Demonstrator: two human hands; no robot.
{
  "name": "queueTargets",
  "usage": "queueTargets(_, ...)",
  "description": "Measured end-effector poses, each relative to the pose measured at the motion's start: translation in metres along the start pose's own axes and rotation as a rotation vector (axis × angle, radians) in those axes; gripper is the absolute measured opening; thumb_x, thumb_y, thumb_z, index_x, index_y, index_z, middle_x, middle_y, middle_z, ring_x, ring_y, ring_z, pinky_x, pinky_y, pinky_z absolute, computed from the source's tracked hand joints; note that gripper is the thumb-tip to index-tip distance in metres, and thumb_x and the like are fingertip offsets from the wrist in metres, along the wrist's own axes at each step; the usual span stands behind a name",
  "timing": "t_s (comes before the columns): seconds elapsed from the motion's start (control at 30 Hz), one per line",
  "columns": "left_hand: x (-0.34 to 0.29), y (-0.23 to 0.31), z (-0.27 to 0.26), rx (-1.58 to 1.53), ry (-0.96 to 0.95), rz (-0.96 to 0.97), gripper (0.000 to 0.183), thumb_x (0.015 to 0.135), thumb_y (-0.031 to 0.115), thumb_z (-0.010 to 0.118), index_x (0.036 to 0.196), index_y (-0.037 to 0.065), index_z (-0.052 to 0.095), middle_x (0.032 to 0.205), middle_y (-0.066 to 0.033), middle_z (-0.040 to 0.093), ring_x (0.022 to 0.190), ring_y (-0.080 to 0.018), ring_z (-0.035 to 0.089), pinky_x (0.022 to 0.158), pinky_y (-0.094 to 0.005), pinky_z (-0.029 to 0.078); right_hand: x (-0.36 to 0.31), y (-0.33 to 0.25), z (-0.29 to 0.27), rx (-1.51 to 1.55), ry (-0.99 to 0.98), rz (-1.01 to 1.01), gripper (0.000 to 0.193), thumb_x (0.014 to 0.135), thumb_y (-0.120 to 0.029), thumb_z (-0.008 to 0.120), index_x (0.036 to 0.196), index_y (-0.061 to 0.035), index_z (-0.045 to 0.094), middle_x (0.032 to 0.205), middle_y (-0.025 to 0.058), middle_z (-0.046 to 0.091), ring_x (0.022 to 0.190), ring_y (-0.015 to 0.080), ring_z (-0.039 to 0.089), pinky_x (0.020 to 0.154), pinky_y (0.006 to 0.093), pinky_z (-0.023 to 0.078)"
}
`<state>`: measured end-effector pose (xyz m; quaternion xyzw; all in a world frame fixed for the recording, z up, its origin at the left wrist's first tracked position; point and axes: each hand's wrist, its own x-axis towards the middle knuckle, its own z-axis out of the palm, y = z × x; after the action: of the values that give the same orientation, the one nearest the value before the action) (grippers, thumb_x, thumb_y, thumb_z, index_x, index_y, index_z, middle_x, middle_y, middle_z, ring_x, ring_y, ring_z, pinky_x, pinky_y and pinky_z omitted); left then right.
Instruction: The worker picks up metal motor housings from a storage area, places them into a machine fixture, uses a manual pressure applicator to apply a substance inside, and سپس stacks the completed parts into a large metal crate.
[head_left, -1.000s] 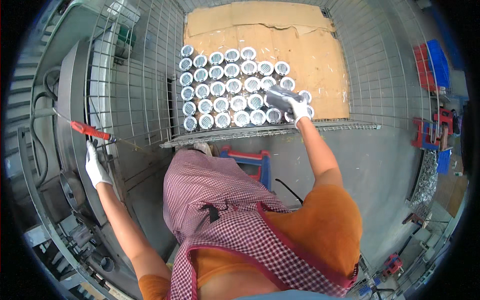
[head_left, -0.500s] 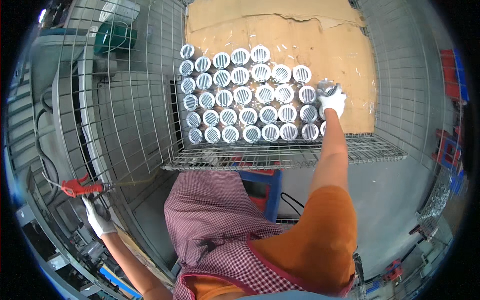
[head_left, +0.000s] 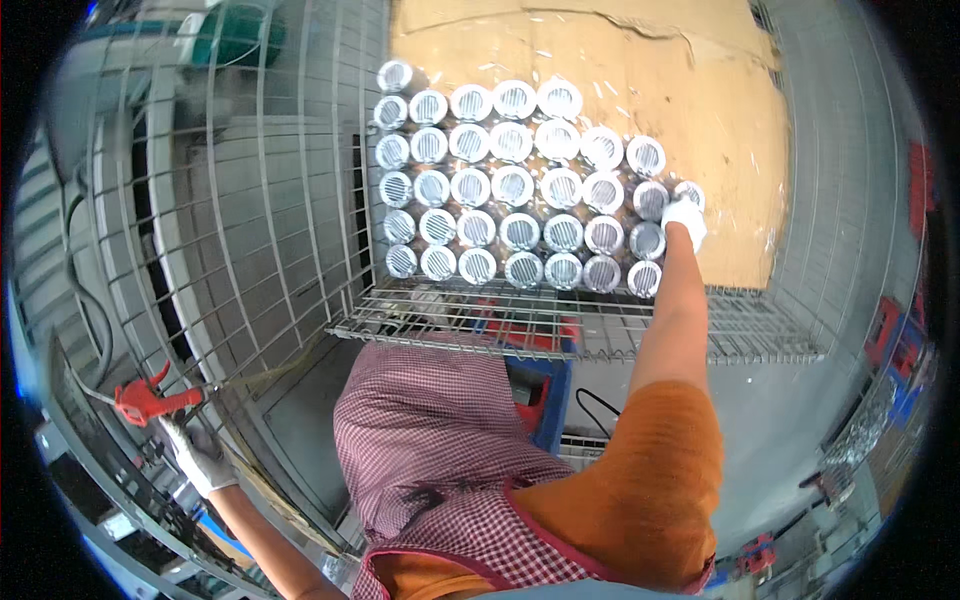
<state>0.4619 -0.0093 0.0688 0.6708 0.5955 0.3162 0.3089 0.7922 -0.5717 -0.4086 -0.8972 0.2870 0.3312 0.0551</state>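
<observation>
At the lower left, my left hand (head_left: pixel 205 462), in a white glove with a grey palm, grips a red air blow gun (head_left: pixel 145 402) from below. Its fingers are partly hidden. My right hand (head_left: pixel 685 222), also gloved, reaches to the right end of the rows of metal parts. Its fingers close on the near side of a round metal part (head_left: pixel 689 193) with a white rim, and their tips are hidden. Several like parts with slotted faces (head_left: pixel 512 186) stand in rows to its left. Part of the rows is covered by my right forearm.
The parts stand on brown cardboard (head_left: pixel 735 130) inside a wire cage (head_left: pixel 560 345). Small pale scraps lie on the cardboard. A hose (head_left: pixel 100 330) runs along the left. Blue and red crates (head_left: pixel 545 400) show below the cage's front edge.
The view has shifted, so the cage and parts sit further right. My right hand has lowered toward the near side of the round metal part, whose face now shows. My left hand stays at the air gun.
</observation>
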Motion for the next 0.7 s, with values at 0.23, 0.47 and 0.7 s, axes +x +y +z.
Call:
queueTargets(0.23, 0.012, -0.023, -0.008, 0.199, -0.130, 0.039, 0.047, 0.093, 0.041, 0.056, 0.119, 0.001, 0.060, 0.105, -0.0049, 0.064, 0.088, -0.0115, 0.056, 0.078, -0.0244, 0.043, -0.153, -0.106, 0.056, 0.401, 0.239, -0.722, 0.050, 0.087, -0.030, 0.054, 0.130, -0.0066, 0.049, 0.126, 0.0218, 0.053, 0.118, 0.0382, 0.049, 0.099, 0.0445, 0.039)
queueTargets(0.47, -0.021, 0.016, 0.016, 0.139, -0.155, 0.142, 0.047, 0.088, 0.040, 0.059, 0.110, -0.001, 0.065, 0.101, -0.0152, 0.067, 0.092, -0.0228, 0.062, 0.084, -0.0338, 0.047, -0.471, -0.209, -0.040, 0.698, 0.195, -1.834, 0.053, 0.086, -0.032, 0.060, 0.127, -0.0009, 0.047, 0.119, 0.0210, 0.054, 0.114, 0.0393, 0.049, 0.096, 0.0490, 0.038)
queueTargets(0.7, -0.004, -0.025, 0.037, 0.229, -0.319, 0.561, 0.031, 0.085, 0.024, 0.052, 0.111, 0.009, 0.060, 0.104, -0.0145, 0.064, 0.093, -0.0332, 0.061, 0.084, -0.0380, 0.049, -0.667, -0.234, -0.092, 0.661, 0.350, -2.487, 0.058, 0.079, -0.037, 0.067, 0.125, -0.0050, 0.049, 0.123, 0.0179, 0.052, 0.114, 0.0371, 0.048, 0.095, 0.0483, 0.036)
